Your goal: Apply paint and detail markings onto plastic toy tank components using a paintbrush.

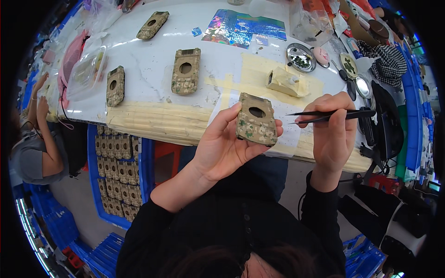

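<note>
My left hand (220,155) is closed around a camouflage toy tank hull (257,129) with a round hole in its top. It holds the hull tilted above the table's front edge. Black tweezers (364,114) are pinched in my right hand (334,134). Their two tips stand apart, pointing left, just right of the hull and not touching it. I cannot make out anything between the tips. Farther off on the table lie similar hulls: one in the middle (186,72), one to the left (116,86) and one at the back (153,25).
A tape-covered block (288,82) sits beyond my hands. Behind it stand a round metal tin (301,58) with dark green bits and an iridescent sheet (245,28). Several hulls fill a blue crate (147,162) below left. Another person's arm (42,109) shows at far left.
</note>
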{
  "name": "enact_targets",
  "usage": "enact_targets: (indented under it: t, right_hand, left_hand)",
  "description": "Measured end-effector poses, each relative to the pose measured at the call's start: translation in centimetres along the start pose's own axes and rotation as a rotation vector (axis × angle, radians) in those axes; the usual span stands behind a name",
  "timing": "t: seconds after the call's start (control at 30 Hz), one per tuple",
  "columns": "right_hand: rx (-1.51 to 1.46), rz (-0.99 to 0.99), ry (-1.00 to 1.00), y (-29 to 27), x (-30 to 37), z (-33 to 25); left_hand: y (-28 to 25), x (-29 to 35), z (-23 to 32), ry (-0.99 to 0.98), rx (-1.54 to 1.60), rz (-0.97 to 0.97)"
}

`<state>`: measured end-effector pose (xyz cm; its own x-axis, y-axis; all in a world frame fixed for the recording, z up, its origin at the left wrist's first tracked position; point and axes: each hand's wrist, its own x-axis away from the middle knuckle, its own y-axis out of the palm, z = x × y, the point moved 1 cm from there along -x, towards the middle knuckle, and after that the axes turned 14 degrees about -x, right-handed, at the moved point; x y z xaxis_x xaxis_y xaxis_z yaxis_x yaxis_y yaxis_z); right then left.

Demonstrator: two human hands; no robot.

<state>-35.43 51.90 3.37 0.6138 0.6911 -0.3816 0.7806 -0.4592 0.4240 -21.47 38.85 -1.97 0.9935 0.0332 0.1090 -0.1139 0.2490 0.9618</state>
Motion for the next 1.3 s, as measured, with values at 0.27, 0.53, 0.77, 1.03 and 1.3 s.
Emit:
enact_targets:
  t: [0.27,0.53,0.77,1.03,1.3]
  right_hand:
    - [0.187,0.228,-0.058,-1.6,0.5,1.1]
    - [1.191,0.106,-0.365,-2.2,-1.4,1.4]
    - [1.35,0.015,-0.405,-1.8,-2.7,2.3]
    - [1.313,0.04,-0.506,-1.8,-2.9,1.8]
    - [0.673,0.045,-0.375,1.1,-0.4,0.2]
  left_hand:
    - [-0.1,0.1,0.7,0.042,-0.097,0.064]
    - [0.5,-0.2,0.8,0.041,-0.09,0.092]
    - [0.5,0.0,0.8,0.016,-0.058,0.084]
    - [0.7,0.0,0.8,0.017,-0.064,0.082]
    - [0.3,0.0,0.6,0.009,-0.002,0.029]
